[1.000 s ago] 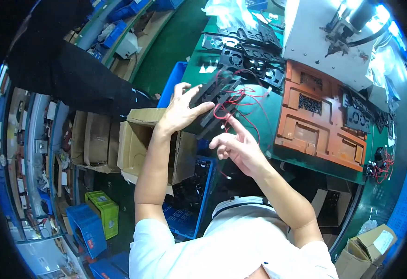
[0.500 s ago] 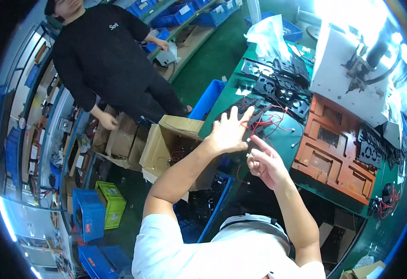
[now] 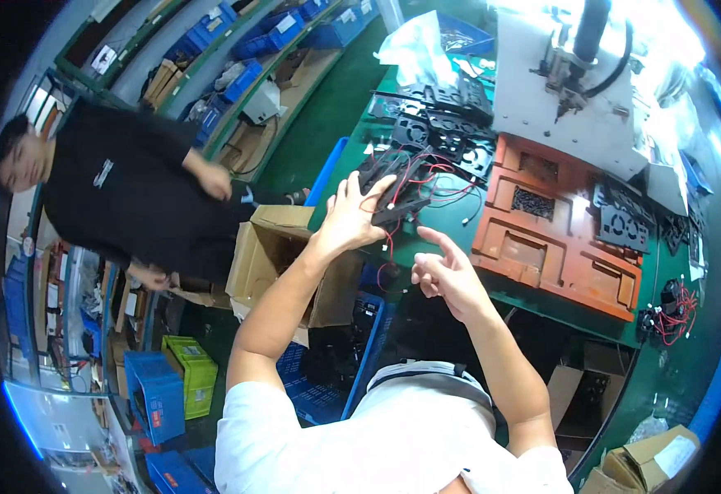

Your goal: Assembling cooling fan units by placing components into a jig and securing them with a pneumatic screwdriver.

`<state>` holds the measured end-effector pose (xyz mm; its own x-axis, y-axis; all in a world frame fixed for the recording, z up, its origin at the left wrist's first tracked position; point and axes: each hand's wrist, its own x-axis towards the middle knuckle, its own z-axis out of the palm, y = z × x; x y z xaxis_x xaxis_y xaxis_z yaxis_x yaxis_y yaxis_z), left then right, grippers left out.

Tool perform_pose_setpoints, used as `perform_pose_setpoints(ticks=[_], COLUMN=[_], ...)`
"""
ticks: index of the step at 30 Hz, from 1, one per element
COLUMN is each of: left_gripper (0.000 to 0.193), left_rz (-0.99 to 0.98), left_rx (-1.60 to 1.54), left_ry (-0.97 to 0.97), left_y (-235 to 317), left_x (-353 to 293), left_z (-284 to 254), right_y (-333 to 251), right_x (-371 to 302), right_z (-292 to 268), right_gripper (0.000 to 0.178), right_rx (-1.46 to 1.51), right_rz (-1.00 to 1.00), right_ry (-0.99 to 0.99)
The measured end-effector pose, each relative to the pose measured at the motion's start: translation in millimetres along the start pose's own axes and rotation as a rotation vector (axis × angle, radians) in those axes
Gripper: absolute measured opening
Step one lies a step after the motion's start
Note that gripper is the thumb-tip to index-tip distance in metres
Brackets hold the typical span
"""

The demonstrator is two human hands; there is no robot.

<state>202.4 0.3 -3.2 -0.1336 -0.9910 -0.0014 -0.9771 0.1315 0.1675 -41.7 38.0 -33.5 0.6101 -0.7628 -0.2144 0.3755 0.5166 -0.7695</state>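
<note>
Black parts (image 3: 401, 212) w/ red wires (image 3: 433, 167) lie on green table (image 3: 456, 216), near edge, left of orange tray (image 3: 570, 235). L hand (image 3: 348, 218) rests on said parts, fingers spread wide, thumb apart; cannot tell if any pc. is gripped. R hand (image 3: 451, 276) is part-open just off table edge, index finger extended toward parts, other fingers curled; cannot tell if anything sits in the curl. One wire loop hangs over edge betw. hands.

Black brackets (image 3: 430, 132) w/ round cutouts are piled behind the parts. Tray has sev. compartments, one w/ small dark pcs. (image 3: 533, 202). Open cardboard box (image 3: 336, 288) stands beside table, L side; blue crate (image 3: 315, 391) below. Co-worker (image 3: 130, 181) in black stands further L, well apart from parts.
</note>
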Motion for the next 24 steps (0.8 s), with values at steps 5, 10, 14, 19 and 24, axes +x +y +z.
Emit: perform_pose_setpoints(ticks=[5, 10, 14, 19, 24], left_gripper=[0.097, 0.067, 0.065, 0.067, 0.071], left_rz=[0.057, 0.124, 0.126, 0.181, 0.238], left_rx=[0.002, 0.036, 0.051, -0.004, -0.145], left_ry=[0.102, 0.381, 0.396, 0.409, 0.251], left_y=[1.5, 7.4, 7.4, -18.0, -29.9], left_x=[-3.2, 0.7, 2.6, -4.1, -17.0], left_z=[3.4, 13.9, 12.9, 8.5, -11.3], right_y=[-3.2, -0.2, -1.2, -7.5, -7.0], right_x=[-8.3, -11.5, -11.7, -15.2, -8.8], right_z=[-10.7, -15.2, -18.1, -17.9, -14.5], right_gripper=[0.063, 0.063, 0.063, 0.061, 0.059], right_rx=[-0.032, -0.018, -0.033, -0.051, -0.07], right_rz=[-0.023, -0.025, 0.004, 0.01, -0.005], right_ry=[0.032, 0.063, 0.092, 0.134, 0.153])
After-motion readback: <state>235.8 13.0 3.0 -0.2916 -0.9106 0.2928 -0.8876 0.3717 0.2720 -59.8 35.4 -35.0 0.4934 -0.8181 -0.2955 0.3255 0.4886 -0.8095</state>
